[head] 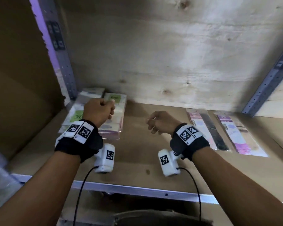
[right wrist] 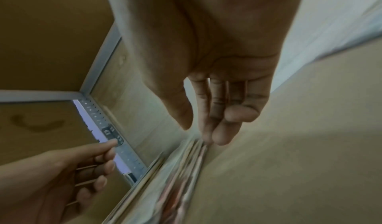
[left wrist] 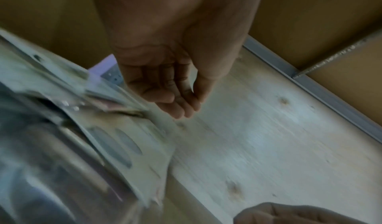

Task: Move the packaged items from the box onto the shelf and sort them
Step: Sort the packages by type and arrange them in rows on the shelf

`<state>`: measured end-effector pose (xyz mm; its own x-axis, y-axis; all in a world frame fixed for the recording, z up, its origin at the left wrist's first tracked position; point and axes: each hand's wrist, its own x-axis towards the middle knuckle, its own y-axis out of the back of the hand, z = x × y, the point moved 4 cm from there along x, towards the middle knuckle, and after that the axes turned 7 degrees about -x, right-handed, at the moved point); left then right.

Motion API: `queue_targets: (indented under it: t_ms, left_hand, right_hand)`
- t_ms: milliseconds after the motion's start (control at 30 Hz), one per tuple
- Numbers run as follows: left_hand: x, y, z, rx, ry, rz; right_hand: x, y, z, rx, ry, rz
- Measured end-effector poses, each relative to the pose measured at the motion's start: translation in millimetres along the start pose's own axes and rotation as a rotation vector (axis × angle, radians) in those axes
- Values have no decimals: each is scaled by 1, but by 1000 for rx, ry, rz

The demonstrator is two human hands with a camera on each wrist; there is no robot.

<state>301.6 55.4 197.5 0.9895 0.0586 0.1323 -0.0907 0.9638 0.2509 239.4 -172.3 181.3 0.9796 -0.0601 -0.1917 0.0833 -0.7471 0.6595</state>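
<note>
The packaged items are lying flat on the shelf (head: 137, 160): green-labelled packets (head: 112, 115) stacked at the back left, two pink-labelled packets (head: 207, 129) side by side to the right, well apart from the stack. We are judging this as the sorting step. Our left hand (head: 97, 110) is hovering over the green stack, our right hand (head: 160, 122) over bare shelf; both are holding nothing. The box is not showing, so we are likely needing to reach down for more. The left wrist view is showing loosely curled fingers (left wrist: 175, 103) above the stack's edge, which the head view is hiding.
</note>
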Motion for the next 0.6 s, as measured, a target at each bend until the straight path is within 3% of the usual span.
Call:
queue_targets:
  t_ms: [300,600]
  left_hand:
    - [4,52,-3,122,-36,115]
    - [-6,57,5,217,-39,68]
  right_hand:
    - [69,-68,-54,26,-44,55]
    - [67,-79,-28,11,-166,-31]
